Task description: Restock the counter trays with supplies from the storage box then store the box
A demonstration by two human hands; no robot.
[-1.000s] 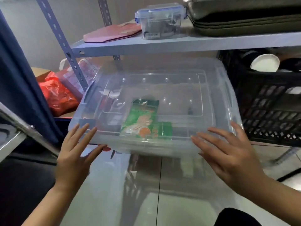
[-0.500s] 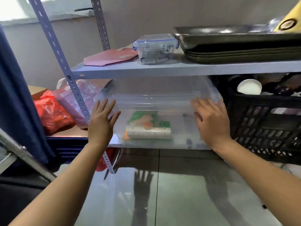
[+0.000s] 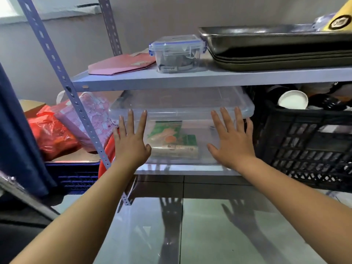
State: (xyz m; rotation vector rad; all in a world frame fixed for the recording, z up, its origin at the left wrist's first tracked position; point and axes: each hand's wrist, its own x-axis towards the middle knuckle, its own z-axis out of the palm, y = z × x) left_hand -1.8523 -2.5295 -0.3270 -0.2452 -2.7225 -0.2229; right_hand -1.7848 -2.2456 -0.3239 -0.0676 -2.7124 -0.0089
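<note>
Head view: storage box (image 3: 181, 113), clear plastic with its lid on, sits on the lower shelf (image 3: 182, 172), just beside a black crate (image 3: 308, 149). Left grip (image 3: 131, 147) and right grip (image 3: 232, 147) are both released, fingers straight and spread, palms flat against the box's front wall. Green packets (image 3: 171, 138) are visible inside.

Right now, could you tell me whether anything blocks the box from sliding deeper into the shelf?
Nothing visible does. The box sits on the lower shelf between the post and the crate, left hand and right hand flat on its front. The space behind it is hidden.
</note>
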